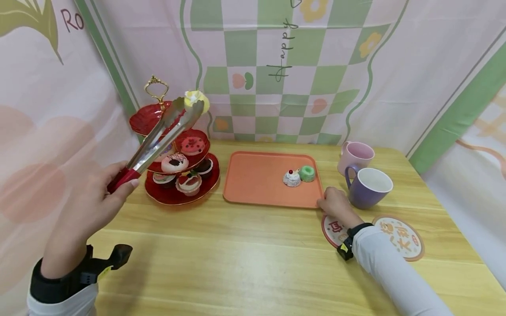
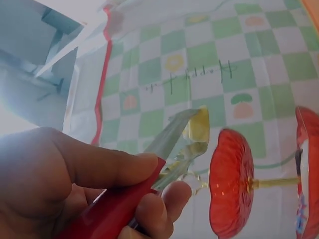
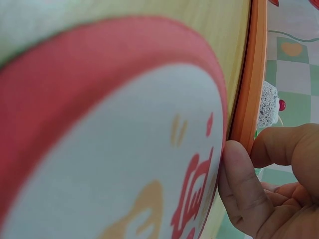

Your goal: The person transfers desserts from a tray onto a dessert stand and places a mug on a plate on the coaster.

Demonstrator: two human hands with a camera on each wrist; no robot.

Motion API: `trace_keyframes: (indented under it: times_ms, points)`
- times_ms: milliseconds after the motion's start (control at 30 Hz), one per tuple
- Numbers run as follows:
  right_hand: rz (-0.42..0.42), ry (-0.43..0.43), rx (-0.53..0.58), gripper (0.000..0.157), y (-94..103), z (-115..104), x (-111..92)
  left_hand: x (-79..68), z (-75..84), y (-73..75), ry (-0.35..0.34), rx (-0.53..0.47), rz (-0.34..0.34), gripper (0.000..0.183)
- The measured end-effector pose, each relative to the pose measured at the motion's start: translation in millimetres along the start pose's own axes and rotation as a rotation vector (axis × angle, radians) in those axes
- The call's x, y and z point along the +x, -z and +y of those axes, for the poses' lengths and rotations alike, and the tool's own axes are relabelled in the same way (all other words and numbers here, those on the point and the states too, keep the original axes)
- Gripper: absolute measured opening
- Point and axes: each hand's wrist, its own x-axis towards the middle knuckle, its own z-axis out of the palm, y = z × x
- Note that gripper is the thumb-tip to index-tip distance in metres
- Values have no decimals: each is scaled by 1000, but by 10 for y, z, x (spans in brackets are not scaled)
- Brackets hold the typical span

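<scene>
While clasping the red handles of a pair of tongs (image 1: 170,137) in the left hand (image 1: 88,199), pinches the four o'clock corner of an orange tray (image 1: 257,184) between thumb and finger of the right hand (image 1: 334,204). Presses the left thumb along the handle, with fingers curled round the other side. Holds a small yellow cake (image 1: 197,95) with a white top between the metal tips of the tongs, up in the air toward half past ten from the tray, near the top tier of a red cake stand (image 1: 144,118).

Has that stand on the table (image 1: 237,263) between nine and ten o'clock from the tray, with a gold ring on top and cakes on the middle and bottom tiers, among them a pink cake (image 1: 193,145) and a white doughnut (image 1: 175,162). Has on the tray, toward its three o'clock end, a speckled white cake (image 1: 291,179) with a red cherry, close beside a green doughnut (image 1: 307,173).

Reaches past a purple mug (image 1: 365,193) at three o'clock, just beside a pink mug (image 1: 348,163) at half past two. Stretches the right arm over two round mats toward four o'clock, a red-rimmed mat (image 1: 332,230) nearer the tray and an orange-rimmed mat (image 1: 401,237) farther out. Wears a black band on each wrist. Faces a green-and-white checked cloth (image 1: 269,79) at twelve o'clock.
</scene>
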Motion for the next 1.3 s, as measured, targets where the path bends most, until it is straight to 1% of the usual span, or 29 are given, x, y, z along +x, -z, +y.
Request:
trace_keyframes:
  times_ms: [200,500,600,667,933,1000,1167,1300]
  points:
    - [-3,-3,-3,19,-25,6,1,-15,-48,40,92,68,-5,28]
    - [8,0,-1,18,-23,11,0,20,-49,37,132,120,-15,20]
    - [12,8,-2,19,-17,13,-3,42,-44,25,156,121,-29,21]
    - [11,14,-3,21,-11,13,-3,56,-40,14,160,120,-31,22]
    - [18,33,-10,25,-20,35,16,96,-34,-13,213,118,-50,32]
    - [16,26,-9,25,-20,34,16,99,-31,-15,220,116,-50,33]
    - [10,16,-11,24,-21,40,14,82,-34,-19,212,101,-48,35]
    - [2,20,-5,25,-18,37,10,67,-34,-28,211,103,-46,35]
